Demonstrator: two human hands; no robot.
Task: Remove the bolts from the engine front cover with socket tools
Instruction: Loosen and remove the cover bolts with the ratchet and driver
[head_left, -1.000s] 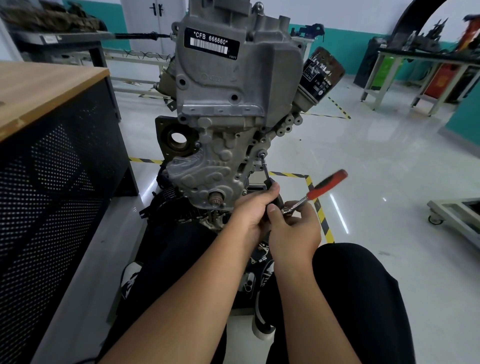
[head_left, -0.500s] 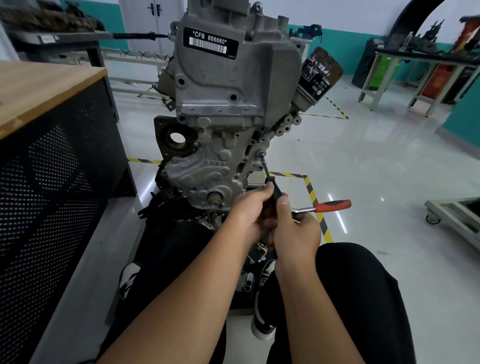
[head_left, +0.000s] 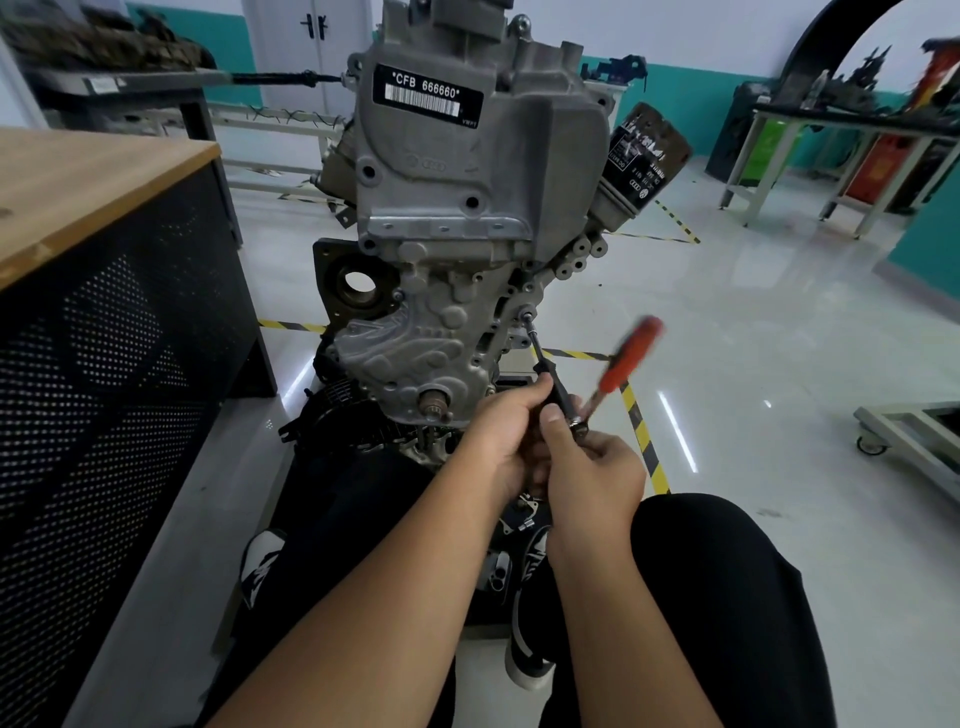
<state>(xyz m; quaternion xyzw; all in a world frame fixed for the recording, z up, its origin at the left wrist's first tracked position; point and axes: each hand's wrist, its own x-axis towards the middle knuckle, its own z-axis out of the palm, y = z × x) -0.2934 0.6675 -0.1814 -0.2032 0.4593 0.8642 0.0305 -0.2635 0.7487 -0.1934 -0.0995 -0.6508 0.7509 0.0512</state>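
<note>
Left grip: the left hand is wrapped round the near end of the slim black steel extension bar, fingers curled on it, steadying it.
Right grip: the right hand is closed round the ratchet head, thumb laid along the bar; the red-handled ratchet wrench slants up and away from this grip, its handle blurred by motion.
Task's thing: the small bright bolt sits at the far tip of the bar, above and beyond both grips, on the right edge of the cast grey aluminium front cover.
Step in hand: judged from the blur, a ratchet swing to back this bolt out.
Next move: likely more swings with the bar kept square on the bolt head, then lifting the bolt free.
Materials: the cover is matt, ribbed and lumpy; the handle is smooth and red; the bar is dark and thin.
Nearby: a black cylindrical oil filter stands well above the grips.
</note>
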